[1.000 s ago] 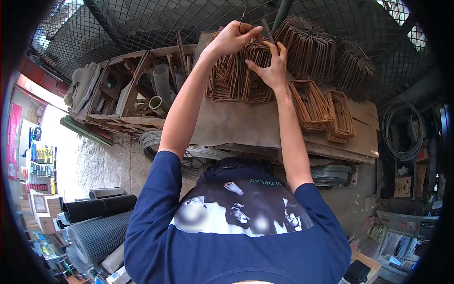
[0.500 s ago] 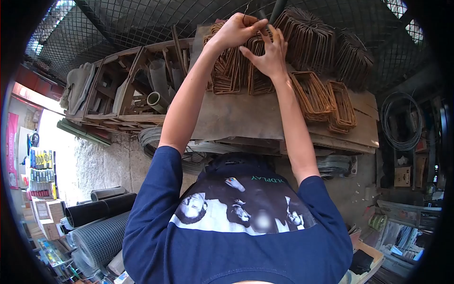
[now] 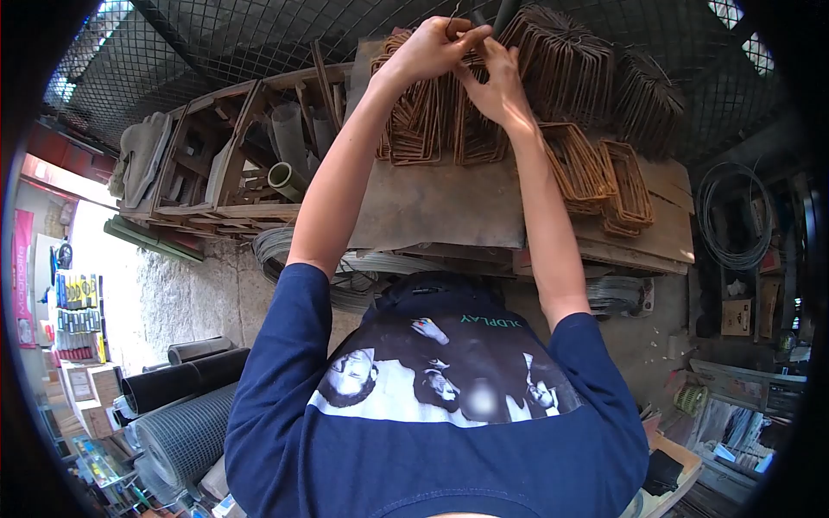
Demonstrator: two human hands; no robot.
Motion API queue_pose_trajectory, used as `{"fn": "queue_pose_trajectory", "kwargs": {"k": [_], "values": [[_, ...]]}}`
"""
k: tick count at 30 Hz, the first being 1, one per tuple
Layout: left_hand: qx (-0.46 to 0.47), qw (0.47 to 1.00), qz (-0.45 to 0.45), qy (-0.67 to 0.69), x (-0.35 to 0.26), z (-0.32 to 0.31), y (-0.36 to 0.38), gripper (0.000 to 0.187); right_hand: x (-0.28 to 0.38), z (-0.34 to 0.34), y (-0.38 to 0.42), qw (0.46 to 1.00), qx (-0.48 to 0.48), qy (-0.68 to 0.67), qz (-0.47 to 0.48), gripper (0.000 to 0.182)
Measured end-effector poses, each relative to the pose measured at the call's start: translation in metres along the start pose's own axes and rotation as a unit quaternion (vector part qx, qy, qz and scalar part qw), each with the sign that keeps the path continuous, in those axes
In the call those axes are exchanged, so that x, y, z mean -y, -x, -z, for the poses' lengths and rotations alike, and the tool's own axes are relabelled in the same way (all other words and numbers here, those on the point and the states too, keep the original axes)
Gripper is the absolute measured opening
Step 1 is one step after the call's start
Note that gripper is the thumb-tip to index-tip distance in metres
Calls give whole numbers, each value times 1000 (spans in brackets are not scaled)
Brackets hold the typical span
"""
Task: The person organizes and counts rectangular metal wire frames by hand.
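Note:
Both my hands are raised at the top of the view, above the rusty bent-rod stirrups. My left hand (image 3: 429, 52) is closed, its fingers curled and pinching; a thin wire (image 3: 454, 10) sticks up from it. Against its fingertips, my right hand (image 3: 498, 86) has its thumb and fingers drawn together; what lies between them is too small to make out. Directly below and behind the hands hang or stand bundles of rusty rectangular stirrups (image 3: 416, 129). A dark bar (image 3: 507, 15) rises just behind the right fingertips.
More stirrup bundles (image 3: 566, 65) stand at right, with loose stirrups (image 3: 580, 168) on the wooden table (image 3: 432, 207). Wooden shelving (image 3: 233, 155) holds pipes at left. Wire coils (image 3: 734, 216) hang at right; mesh rolls (image 3: 186, 436) lie lower left. Wire netting (image 3: 250, 43) forms the back.
My right hand's fingers, spread before, have drawn in and now meet the left fingertips. The left hand has turned slightly and stays closed.

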State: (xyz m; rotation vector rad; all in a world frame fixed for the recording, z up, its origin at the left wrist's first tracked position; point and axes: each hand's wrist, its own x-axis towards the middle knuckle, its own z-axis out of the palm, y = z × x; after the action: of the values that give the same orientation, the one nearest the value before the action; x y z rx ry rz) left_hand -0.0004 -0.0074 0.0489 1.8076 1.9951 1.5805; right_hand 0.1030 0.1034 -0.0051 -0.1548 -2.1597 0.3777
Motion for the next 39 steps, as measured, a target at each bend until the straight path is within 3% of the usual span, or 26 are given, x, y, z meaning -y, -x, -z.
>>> {"fn": "queue_pose_trajectory", "kwargs": {"k": [2,3,4,5,7,8,9,11,15,17,18,19,20,21,22,25,27,29,32,34,36,37,39], "values": [[-23,999,11,28,-4,-2,-1,37,13,10,-5,983,89,-157,-26,43],[-48,997,18,56,-9,-1,-3,43,17,10,-5,983,88,-158,-28,43],[-76,994,-51,55,-15,0,-8,45,22,9,-6,982,69,-177,-13,37],[-76,994,-49,55,-20,3,-10,45,24,9,-5,979,52,-197,2,30],[-41,997,28,-59,-42,15,-9,49,22,4,-9,968,50,-247,-3,26],[-75,993,-53,-78,-46,14,-10,47,20,1,-13,954,47,-295,-7,21],[-77,992,-52,-81,-46,13,-11,47,21,3,-17,954,48,-297,-5,21],[-76,976,-94,-181,-46,15,-13,43,21,9,-28,981,99,-163,-31,22],[-72,954,-144,-253,-47,21,-13,39,27,5,-34,959,83,-269,-38,20],[-304,939,-156,-17,-49,3,-5,38,20,-1,-39,941,79,-330,-22,21],[-134,983,-70,108,-23,29,11,32,17,-4,-40,918,74,-389,-8,21],[-131,983,-71,107,-2,32,18,32,21,1,-42,918,71,-389,-9,21],[-86,989,-121,24,18,30,23,40,27,12,-47,932,127,-339,-30,23],[-40,983,-171,-58,35,28,27,62,30,20,-51,939,182,-286,-51,25],[3,976,-147,-158,36,27,30,78,31,20,-54,946,174,-272,-15,28],[57,987,-88,-119,39,17,28,39,32,13,-61,950,161,-269,3,27],[62,991,-57,-105,39,13,25,31,31,11,-62,952,129,-277,11,26],[70,993,-28,-88,46,6,25,23,23,8,-59,981,55,-171,80,27],[48,996,-66,-33,55,-1,25,23,16,7,-52,988,79,-130,16,36],[54,998,-34,-16,57,-1,27,21,23,23,-45,986,98,-130,-33,41],[59,998,-22,4,61,-4,26,20,27,40,-37,992,95,-84,-8,60],[37,999,-33,12,62,-6,25,20,23,50,-29,992,96,-80,-9,60],[12,999,-44,24,57,-10,23,19,9,83,-7,989,117,-19,-93,85]]}}
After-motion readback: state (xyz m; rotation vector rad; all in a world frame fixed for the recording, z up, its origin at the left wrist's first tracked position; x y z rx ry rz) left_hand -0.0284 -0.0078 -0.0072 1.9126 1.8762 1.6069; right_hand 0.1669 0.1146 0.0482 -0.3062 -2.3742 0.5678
